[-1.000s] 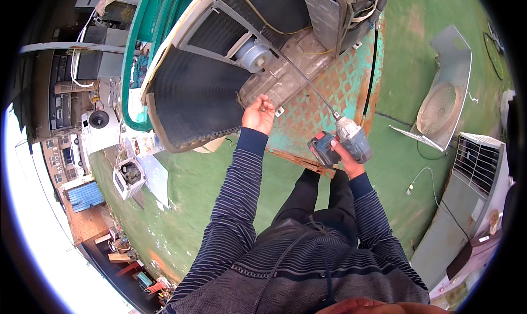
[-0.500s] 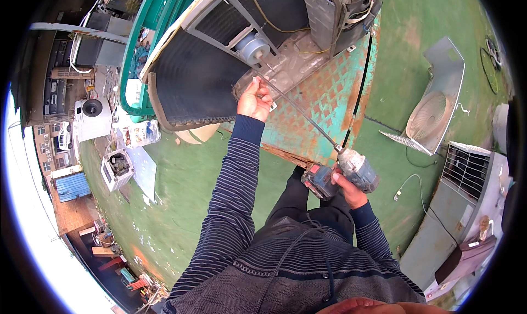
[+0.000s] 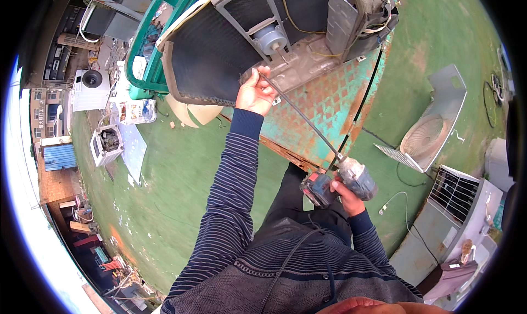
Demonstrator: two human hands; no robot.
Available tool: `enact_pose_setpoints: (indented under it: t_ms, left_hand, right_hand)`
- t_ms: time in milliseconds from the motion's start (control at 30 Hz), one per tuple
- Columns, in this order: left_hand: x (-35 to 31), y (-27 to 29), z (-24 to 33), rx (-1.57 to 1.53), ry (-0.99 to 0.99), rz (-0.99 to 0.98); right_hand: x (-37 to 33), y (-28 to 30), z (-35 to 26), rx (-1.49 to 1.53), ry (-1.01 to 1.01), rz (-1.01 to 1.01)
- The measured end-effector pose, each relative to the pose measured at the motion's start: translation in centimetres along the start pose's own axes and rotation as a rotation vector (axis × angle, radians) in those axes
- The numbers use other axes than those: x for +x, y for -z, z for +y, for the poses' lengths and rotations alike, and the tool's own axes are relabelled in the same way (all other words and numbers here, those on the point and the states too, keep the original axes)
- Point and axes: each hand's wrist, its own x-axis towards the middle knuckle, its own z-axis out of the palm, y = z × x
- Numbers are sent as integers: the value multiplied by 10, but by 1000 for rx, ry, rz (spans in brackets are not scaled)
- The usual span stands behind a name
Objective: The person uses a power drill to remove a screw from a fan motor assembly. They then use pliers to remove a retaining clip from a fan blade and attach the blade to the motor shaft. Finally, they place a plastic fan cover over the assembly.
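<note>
- green floor (image 3: 186,160): spreads wide on the left, from the left sleeve to a white box (image 3: 106,145); on the right it runs as a strip between the legs and a grey cabinet (image 3: 420,240).
- opened metal unit (image 3: 208,61), with a dark curved coil: its near-left edge juts past the platform over the floor; the far end is cut off by the upper border of the view.
- rusty turquoise platform (image 3: 307,125): its near edge ends just before the legs, its right edge borders floor; the unit's base covers its far part.
- bent metal panel (image 3: 447,100) with a round grille: on the floor at right, well apart from the drill.
- power drill (image 3: 357,179): in front of the legs, overlapping the platform's near corner in view; its grip is partly hidden by fingers.
- left hand (image 3: 255,93): fingers curled at the rod's far end; whether they pinch it, i cannot tell.
- right hand (image 3: 347,197): wrapped around the drill's grip.
- motor (image 3: 270,40): inside the unit, its shaft just beyond the left fingertips.
- long thin rod (image 3: 302,115): slants from the drill far-left; its tip is hard to make out.
</note>
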Motion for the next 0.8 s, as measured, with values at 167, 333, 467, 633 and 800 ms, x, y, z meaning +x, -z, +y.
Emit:
enact_pose_setpoints:
  t_ms: [167, 333, 467, 633, 800]
  left_hand:
    - [0, 6, 1, 0, 4, -7]
    - [0, 4, 0, -14, 4, -15]
    - [6, 6, 0, -14, 3, -36]
    - [15, 8, -3, 17, -20, -48]
    - [30, 20, 6, 47, -28, -59]
  right_hand:
    - [-1, 2, -3, -25, 23, -2]
    - [-1, 1, -4, -36, 34, 14]
    - [0, 0, 0, 13, 13, 27]
    - [8, -8, -3, 158, -34, 19]
    - [23, -21, -9, 420, -114, 21]
